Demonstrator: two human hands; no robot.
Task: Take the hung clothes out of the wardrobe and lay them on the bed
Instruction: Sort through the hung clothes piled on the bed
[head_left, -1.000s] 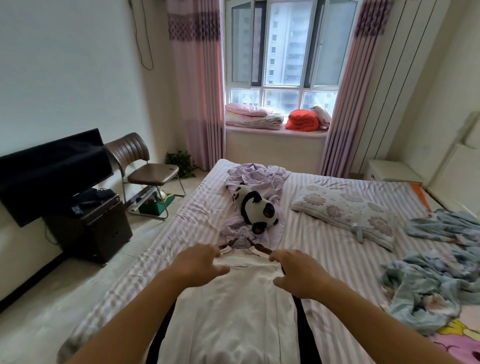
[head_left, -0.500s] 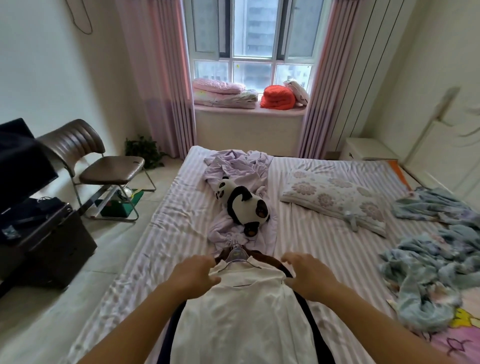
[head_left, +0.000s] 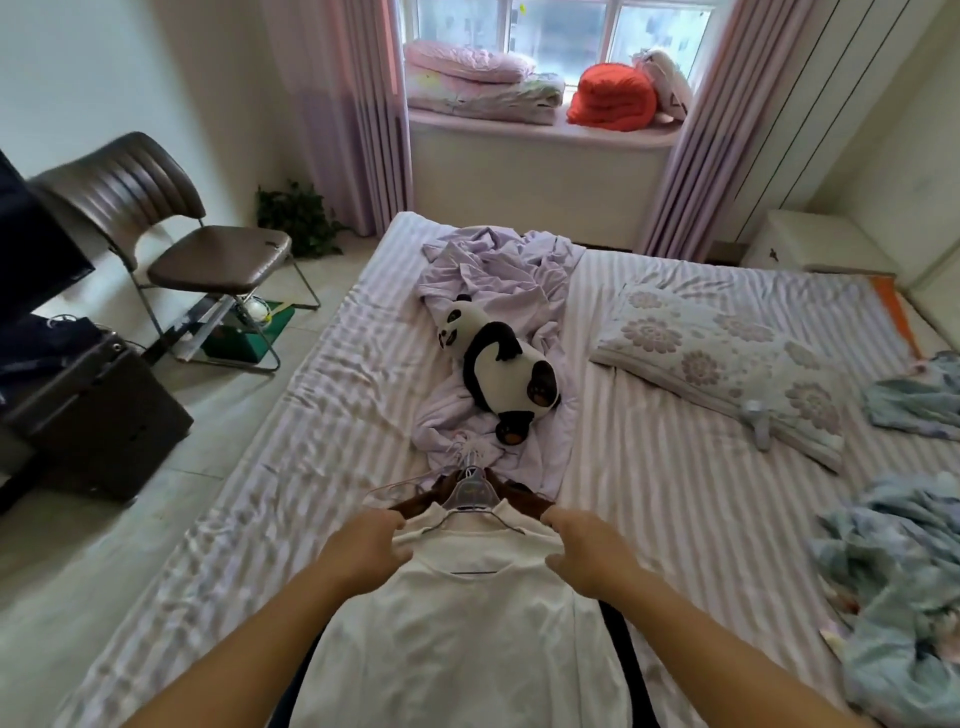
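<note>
A white T-shirt on a pale hanger lies on top of a stack of hung clothes on the striped bed. Brown and dark garments show under its collar and edges. My left hand grips the shirt's left shoulder. My right hand grips the right shoulder. Several hanger hooks point toward the panda toy.
A crumpled lilac sheet lies under the panda. A flowered pillow and light blue bedding fill the bed's right side. A brown chair and a dark cabinet stand on the floor at left. Folded quilts sit on the window sill.
My head has tilted down and moved closer to the bed. Both hands stay on the white shirt's shoulders, and the stack has settled flatter on the bed.
</note>
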